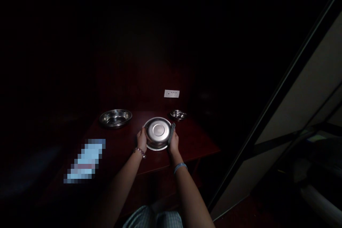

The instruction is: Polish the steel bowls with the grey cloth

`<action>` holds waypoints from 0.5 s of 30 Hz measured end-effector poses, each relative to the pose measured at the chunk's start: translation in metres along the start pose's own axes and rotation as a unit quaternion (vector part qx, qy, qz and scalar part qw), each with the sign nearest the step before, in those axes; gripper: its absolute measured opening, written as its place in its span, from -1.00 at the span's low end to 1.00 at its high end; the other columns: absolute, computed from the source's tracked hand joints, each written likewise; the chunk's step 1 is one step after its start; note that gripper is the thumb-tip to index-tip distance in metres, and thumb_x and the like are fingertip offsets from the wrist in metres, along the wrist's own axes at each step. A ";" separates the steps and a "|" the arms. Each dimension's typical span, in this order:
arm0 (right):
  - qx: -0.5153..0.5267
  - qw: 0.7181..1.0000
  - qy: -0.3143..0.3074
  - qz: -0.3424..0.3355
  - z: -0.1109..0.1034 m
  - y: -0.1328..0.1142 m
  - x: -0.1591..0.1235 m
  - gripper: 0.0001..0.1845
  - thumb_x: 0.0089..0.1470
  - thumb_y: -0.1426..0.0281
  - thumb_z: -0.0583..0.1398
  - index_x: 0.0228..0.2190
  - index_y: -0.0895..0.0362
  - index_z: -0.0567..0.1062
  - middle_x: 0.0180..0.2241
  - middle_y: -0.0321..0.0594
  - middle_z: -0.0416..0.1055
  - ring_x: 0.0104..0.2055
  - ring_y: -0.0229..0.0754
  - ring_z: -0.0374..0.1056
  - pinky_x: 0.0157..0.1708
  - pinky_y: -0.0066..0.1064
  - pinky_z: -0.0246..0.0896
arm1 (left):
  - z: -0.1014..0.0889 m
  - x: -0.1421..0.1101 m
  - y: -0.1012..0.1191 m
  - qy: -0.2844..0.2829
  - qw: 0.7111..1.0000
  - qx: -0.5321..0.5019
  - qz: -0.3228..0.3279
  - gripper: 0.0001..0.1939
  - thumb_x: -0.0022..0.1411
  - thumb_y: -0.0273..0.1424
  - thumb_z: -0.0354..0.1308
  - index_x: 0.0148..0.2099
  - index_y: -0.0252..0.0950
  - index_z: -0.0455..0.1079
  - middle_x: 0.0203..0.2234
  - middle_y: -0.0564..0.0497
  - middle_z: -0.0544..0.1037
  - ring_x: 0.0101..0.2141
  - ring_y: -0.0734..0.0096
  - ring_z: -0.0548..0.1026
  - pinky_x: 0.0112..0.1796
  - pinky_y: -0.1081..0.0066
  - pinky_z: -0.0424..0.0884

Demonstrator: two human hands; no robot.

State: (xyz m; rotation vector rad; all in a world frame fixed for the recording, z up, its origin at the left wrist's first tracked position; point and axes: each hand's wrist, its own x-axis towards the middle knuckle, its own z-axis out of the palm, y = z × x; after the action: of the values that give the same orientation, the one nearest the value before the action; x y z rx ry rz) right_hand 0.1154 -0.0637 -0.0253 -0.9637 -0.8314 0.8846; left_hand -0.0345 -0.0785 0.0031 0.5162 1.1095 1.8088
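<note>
A shiny steel bowl (157,132) sits upside down on the dark red table (192,142), its flat base facing up. My left hand (141,139) grips its left rim, fingers curled on the edge. My right hand (173,141) presses a dark grey cloth (171,131) against the bowl's right side. A beaded bracelet circles my left wrist and a blue band my right.
A wide steel bowl (115,117) stands upright at the back left. A small steel bowl (178,114) stands at the back right. A white socket plate (171,93) is on the wall behind. A blurred pale item (85,160) lies at the table's left. The room is very dark.
</note>
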 end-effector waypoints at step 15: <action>0.017 0.999 0.007 0.044 0.011 0.004 0.004 -0.47 0.26 0.01 0.13 -0.09 0.15 0.66 -0.05 -0.07 0.69 0.07 0.01 0.57 0.13 -0.26 0.39 | -0.008 0.025 -0.010 0.001 0.992 0.100 0.076 -0.52 0.19 0.06 0.27 -0.44 -0.27 0.48 -0.51 -0.03 0.56 -0.30 0.19 0.55 -0.08 0.22 0.47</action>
State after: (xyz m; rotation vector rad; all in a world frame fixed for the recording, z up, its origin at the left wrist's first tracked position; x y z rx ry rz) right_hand 0.1063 -0.0548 -0.0246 -0.9817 -0.7649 0.9639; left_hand -0.0476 -0.0583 -0.0120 0.7344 1.2904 1.8371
